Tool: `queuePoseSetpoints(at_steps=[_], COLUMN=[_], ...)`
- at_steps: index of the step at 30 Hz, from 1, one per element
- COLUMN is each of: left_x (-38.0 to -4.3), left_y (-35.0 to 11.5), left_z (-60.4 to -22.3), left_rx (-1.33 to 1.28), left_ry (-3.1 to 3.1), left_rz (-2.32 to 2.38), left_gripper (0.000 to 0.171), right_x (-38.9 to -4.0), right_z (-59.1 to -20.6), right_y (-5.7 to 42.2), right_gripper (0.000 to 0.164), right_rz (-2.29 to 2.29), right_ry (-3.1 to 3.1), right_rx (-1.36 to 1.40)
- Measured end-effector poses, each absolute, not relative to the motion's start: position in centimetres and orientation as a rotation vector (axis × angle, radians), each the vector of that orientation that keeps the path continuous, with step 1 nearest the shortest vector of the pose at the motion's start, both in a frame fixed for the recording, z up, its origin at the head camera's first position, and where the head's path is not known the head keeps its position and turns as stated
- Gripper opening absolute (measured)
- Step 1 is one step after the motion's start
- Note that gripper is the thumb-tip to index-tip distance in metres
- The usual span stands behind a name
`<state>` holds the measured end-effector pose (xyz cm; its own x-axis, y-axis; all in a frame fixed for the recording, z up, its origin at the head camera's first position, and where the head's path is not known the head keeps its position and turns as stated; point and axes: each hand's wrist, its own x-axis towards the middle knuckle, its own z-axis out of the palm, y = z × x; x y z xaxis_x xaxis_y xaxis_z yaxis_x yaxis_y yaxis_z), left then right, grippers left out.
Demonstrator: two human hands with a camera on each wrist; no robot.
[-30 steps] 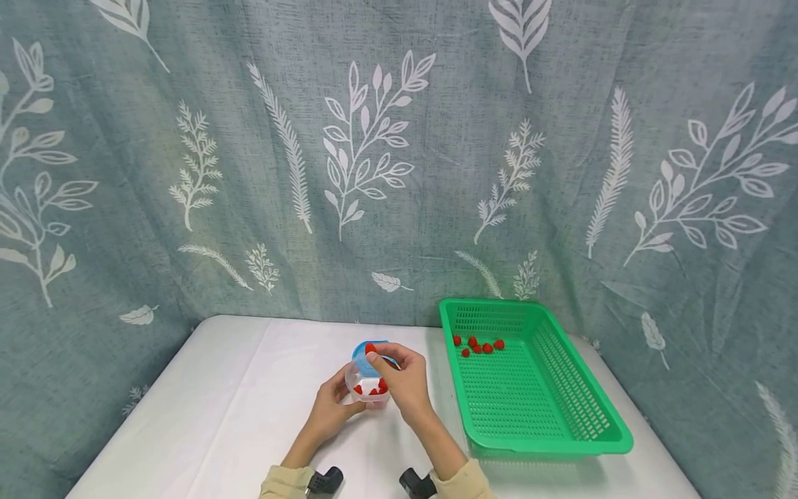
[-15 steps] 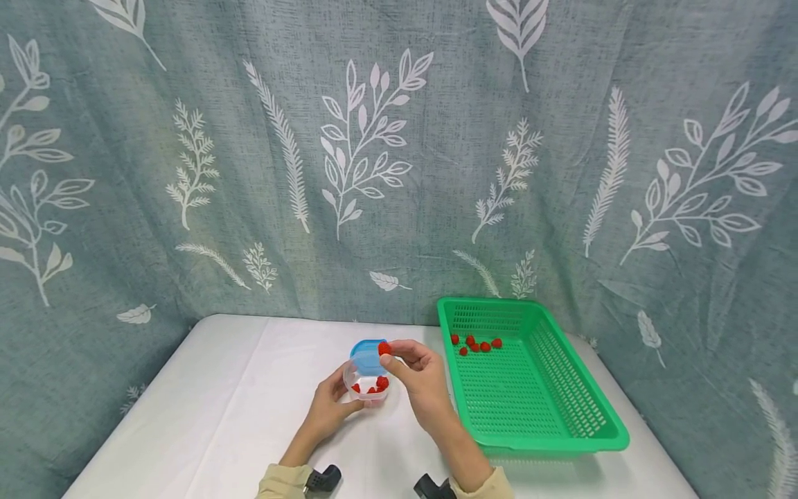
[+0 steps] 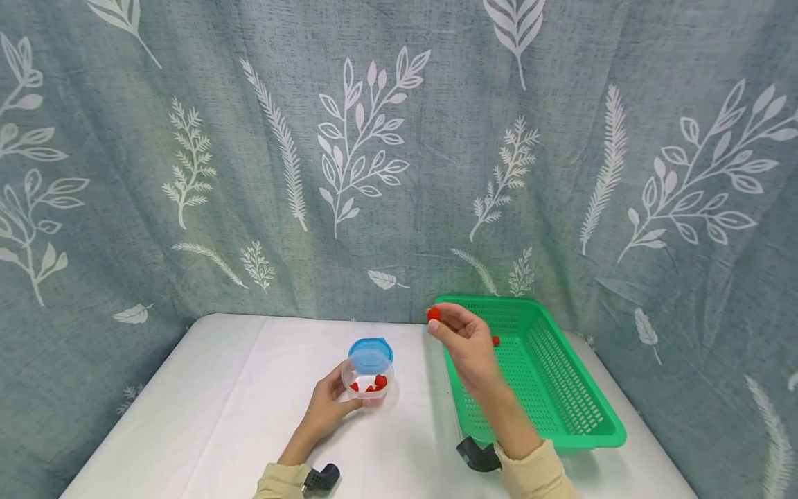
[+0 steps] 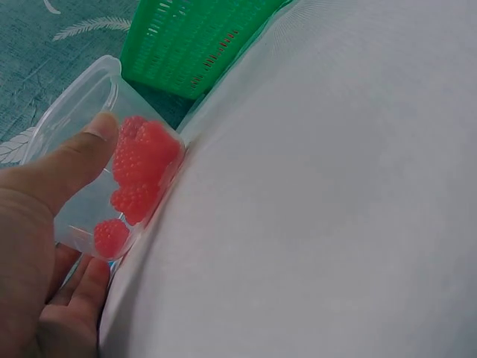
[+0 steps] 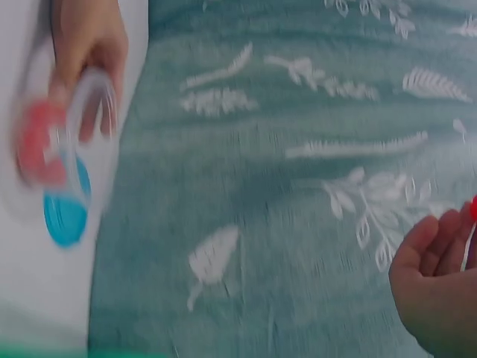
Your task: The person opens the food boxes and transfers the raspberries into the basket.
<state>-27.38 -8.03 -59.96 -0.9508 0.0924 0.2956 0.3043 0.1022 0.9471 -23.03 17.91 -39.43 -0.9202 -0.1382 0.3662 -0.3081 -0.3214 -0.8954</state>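
A small clear plastic container (image 3: 368, 395) stands on the white table with several raspberries (image 4: 141, 160) inside. My left hand (image 3: 330, 402) grips its side, thumb on the near wall and fingers round the far side. My right hand (image 3: 470, 346) pinches a single red raspberry (image 3: 433, 314) between thumb and fingertips, held up at the left rim of the green basket (image 3: 542, 388). In the right wrist view that raspberry is cut off by the frame edge. One raspberry (image 3: 496, 341) shows in the basket beyond my right hand, which hides others there.
Behind the container lies a round blue lid (image 3: 370, 352). The white tablecloth (image 3: 249, 402) covers the table, and a grey-green leaf-patterned curtain (image 3: 262, 173) hangs along its back and sides.
My right hand has moved from above the container, rightward and away from me, to the basket's left rim, carrying the raspberry. My left hand has stayed on the container.
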Motion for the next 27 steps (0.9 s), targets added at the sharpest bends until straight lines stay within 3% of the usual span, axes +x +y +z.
queuePoseSetpoints(at_steps=[11, 19, 27], left_x=[-27.3, -27.4, -27.4], left_y=[-8.0, -7.9, -7.9], left_z=[-59.7, -59.7, -59.8], left_rx=[-0.398, -0.400, -0.411], left_ry=[-2.238, -2.229, -2.224], left_rz=[-1.937, -1.939, -1.947], left_gripper=[0.089, 0.088, 0.086], right_x=[-28.6, -33.0, -36.2], right_z=[-37.8, -40.5, -45.1], right_y=[24.4, 27.9, 31.1], right_gripper=[0.020, 0.049, 0.047], right_rz=[2.192, 1.963, 1.707], right_ry=[-2.055, -2.276, -2.436], right_rx=[0.442, 0.240, 0.032])
